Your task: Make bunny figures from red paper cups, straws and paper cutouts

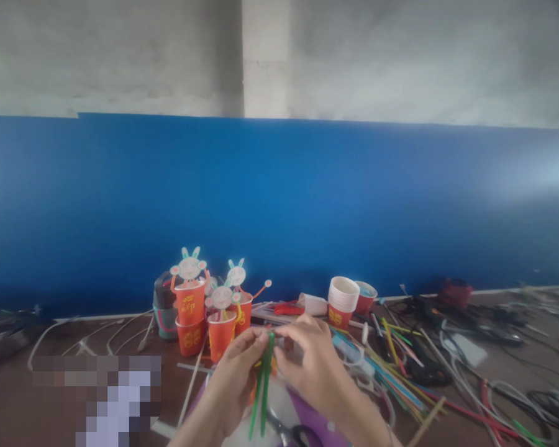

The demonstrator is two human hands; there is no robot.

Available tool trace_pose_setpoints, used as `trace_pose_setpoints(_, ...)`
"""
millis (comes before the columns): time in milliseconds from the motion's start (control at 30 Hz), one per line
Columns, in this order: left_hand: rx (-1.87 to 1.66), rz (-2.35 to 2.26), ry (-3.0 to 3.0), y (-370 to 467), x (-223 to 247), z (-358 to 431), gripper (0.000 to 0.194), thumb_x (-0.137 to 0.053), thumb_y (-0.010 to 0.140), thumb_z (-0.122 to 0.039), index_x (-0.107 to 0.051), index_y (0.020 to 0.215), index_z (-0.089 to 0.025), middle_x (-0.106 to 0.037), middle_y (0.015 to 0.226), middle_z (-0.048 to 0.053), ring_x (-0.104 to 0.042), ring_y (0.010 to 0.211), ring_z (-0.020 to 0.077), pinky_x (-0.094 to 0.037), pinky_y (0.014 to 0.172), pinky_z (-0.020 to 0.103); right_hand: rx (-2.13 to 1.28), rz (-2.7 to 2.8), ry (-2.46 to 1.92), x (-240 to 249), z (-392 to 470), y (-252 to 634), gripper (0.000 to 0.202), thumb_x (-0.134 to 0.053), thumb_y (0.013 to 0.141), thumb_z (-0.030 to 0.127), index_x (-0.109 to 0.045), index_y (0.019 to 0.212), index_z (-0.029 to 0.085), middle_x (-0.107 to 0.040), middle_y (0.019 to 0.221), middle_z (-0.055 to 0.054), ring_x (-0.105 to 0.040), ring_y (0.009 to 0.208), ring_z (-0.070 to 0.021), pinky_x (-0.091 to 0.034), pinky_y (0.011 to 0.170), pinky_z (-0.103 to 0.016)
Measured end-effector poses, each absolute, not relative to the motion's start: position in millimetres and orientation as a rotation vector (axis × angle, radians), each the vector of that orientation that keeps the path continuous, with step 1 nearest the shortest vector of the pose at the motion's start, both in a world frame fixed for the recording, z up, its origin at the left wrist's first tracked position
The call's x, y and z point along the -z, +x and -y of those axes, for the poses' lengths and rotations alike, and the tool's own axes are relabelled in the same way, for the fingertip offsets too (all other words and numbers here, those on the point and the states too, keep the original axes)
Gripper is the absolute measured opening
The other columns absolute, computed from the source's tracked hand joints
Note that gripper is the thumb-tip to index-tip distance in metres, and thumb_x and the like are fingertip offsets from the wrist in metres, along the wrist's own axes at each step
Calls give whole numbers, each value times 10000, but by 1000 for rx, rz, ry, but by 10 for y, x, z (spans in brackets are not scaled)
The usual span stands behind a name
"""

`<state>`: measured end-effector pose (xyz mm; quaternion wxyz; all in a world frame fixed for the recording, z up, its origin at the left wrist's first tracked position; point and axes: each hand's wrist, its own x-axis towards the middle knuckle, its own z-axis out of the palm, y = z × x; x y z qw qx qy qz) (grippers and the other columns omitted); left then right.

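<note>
A green pipe cleaner (265, 397), bent at its top, hangs down as two legs between my hands. The fingertips of my left hand (235, 382) pinch it near the bend. My right hand (312, 357) is closed at the same bend, thumb and index finger against the top. Below the hands lie dark-handled scissors (305, 436), partly cut off by the frame, on a purple and white surface (314, 406). Just beyond my left hand stands a red paper cup (218, 341) with a paper rabbit figure (222, 296) rising from it; orange pieces under the hands are mostly hidden.
More red cups (190, 335) with rabbit figures (189, 268) stand at the back left, beside a dark container (165, 307). A cup stack (343, 301) and a tipped cup (313, 304) are right of centre. Coloured sticks (400, 385) and cables (466, 379) cover the right side.
</note>
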<state>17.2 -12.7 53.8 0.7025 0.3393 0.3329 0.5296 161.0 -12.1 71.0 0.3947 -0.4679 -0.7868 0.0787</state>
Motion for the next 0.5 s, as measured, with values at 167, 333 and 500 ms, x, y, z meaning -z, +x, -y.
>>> trace_pose_setpoints(167,-1291,-811,761,194,-512,118,359,-861,557,-380,-592,690,-182,-585,628,-46,-539,567,88,-437,552,190,-255,1922,-1179,-715,125,1567,117,-595,773,154,-696,805,202,-656,732,-29,-580,790,-219,-422,773,-374)
trace_pose_setpoints(333,-1365,-931,827,155,-500,88,332,-823,594,-417,-667,720,-152,-622,641,-12,-557,588,100,-445,581,197,-190,1932,-1111,-694,123,1584,81,-645,806,198,-679,875,222,-680,808,-31,-579,830,-230,-404,799,-388)
trace_pose_setpoints(500,-1344,-968,1071,116,-526,79,320,-775,656,-401,-732,835,-140,-709,771,60,-629,775,202,-470,721,264,-72,1976,-1026,-693,126,1595,264,-692,801,244,-624,1056,227,-668,801,-28,-567,817,-223,-401,802,-383)
